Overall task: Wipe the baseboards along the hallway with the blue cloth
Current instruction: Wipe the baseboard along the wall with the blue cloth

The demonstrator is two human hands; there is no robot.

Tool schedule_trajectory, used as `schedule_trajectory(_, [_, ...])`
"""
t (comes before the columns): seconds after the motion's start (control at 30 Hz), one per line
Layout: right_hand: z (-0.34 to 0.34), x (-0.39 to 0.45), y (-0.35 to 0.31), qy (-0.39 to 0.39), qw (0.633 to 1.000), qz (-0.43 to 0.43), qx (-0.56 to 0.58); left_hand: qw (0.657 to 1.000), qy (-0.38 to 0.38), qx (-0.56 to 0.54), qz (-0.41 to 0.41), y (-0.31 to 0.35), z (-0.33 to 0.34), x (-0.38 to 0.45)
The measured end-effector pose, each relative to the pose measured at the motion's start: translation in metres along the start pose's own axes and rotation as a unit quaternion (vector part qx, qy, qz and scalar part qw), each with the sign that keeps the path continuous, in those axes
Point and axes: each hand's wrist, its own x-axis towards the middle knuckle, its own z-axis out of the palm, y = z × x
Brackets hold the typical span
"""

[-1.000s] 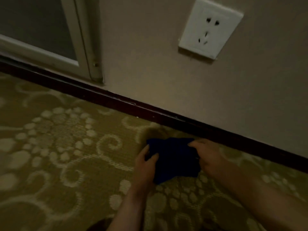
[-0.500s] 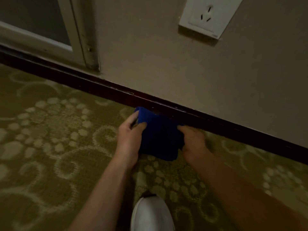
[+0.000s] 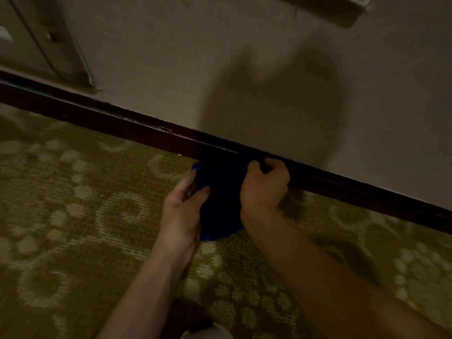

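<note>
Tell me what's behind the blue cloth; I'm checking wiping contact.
The dark baseboard runs behind the blue cloth, held by left hand and right hand. Contact itself is hidden.

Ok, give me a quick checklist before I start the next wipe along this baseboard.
1. Both hands on cloth: ok. The left hand and the right hand grip the blue cloth.
2. Cloth against the baseboard: ok, its top edge meets the dark strip.
3. Cloth lifted off the carpet: cannot tell, its lower edge is in shadow.
4. Path along the baseboard free: ok, nothing stands against it in view.
5. Baseboard dirt: cannot tell, too dark, though pale scuffs show further left.
</note>
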Motion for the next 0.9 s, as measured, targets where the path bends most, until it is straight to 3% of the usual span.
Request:
schedule_trajectory(0.13, [-0.003, 0.000, 0.005, -0.061, 0.996, -0.048, -0.045, 1.000, -0.020, -0.011, -0.007, -0.001, 0.003, 0.000])
schedule_trajectory(0.37, [-0.043, 0.036, 0.017, 0.082, 0.995, 0.059, -0.005, 0.998, -0.005, 0.033, -0.047, -0.008, 0.021, 0.003])
schedule_trajectory(0.43, [-0.034, 0.031, 0.016, 0.095, 0.995, 0.038, -0.017, 0.997, -0.021, 0.043, -0.068, -0.008, 0.023, 0.003])
schedule_trajectory(0.6, [-0.015, 0.011, 0.015, -0.022, 0.987, -0.099, -0.121, 0.995, -0.024, 0.068, -0.071, -0.009, 0.020, 0.005])
schedule_trajectory(0.67, [-0.021, 0.018, 0.015, -0.025, 0.991, -0.080, -0.103, 0.996, -0.016, 0.061, -0.070, -0.010, 0.016, 0.005])
schedule_trajectory(0.8, [-0.050, 0.040, 0.020, 0.129, 0.990, 0.064, 0.008, 0.995, -0.023, 0.079, -0.065, -0.003, 0.011, 0.002])
schedule_trajectory(0.9, [-0.041, 0.037, 0.015, 0.090, 0.993, 0.081, -0.011, 0.992, -0.014, 0.113, -0.056, 0.000, 0.014, -0.003])
